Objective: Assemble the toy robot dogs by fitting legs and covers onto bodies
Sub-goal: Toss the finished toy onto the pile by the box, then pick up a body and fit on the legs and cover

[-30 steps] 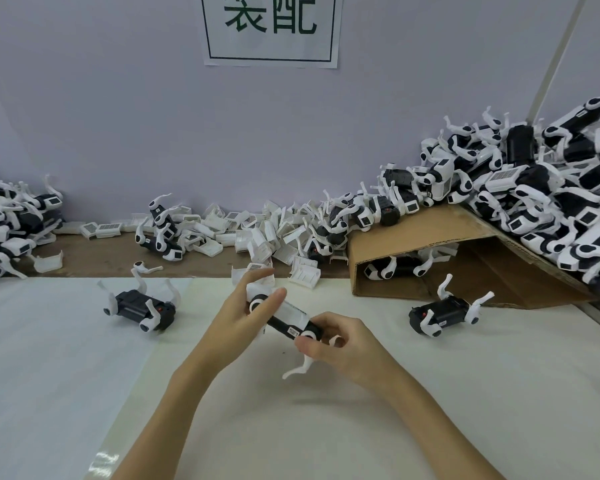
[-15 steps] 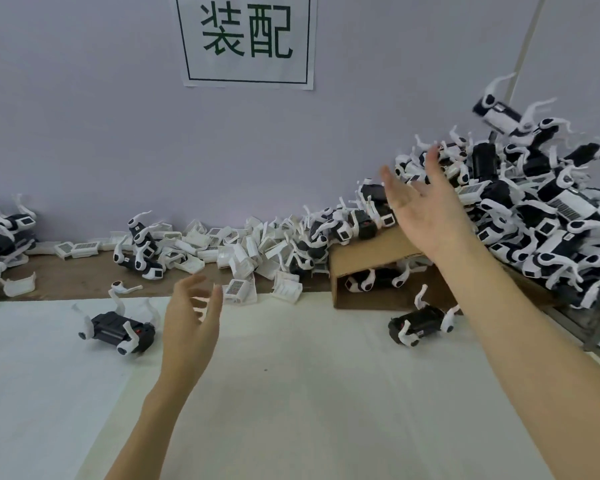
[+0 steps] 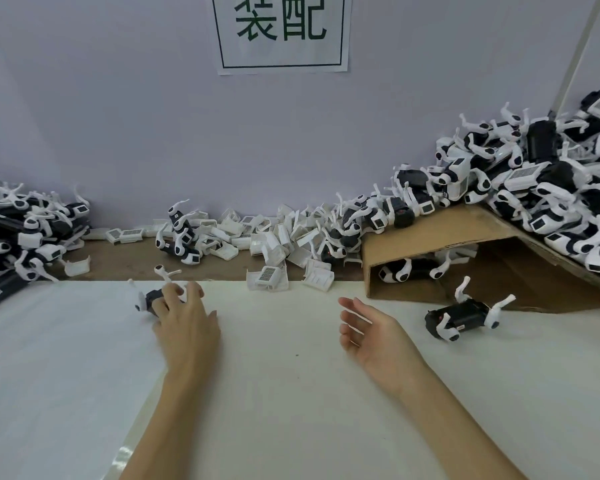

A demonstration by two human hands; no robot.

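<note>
Now the left hand [image 3: 184, 317] curls its fingers over a black toy dog body [image 3: 153, 298] lying legs-up on the white tabletop [image 3: 291, 393] at ten o'clock. Off at two o'clock the right hand [image 3: 371, 332] hovers palm up, fingers loose, holding nothing, near another legs-up dog [image 3: 463, 315] beside the cardboard ramp [image 3: 440, 233].

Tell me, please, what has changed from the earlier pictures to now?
The toy dog held in both hands a second ago was thrown to the right, toward the big heap, and left the hands. The right hand came back down, open and empty. The left hand reached left and now closes over the black body on the white mat. The dog by the cardboard, the loose covers and the wall sign stayed.
</note>
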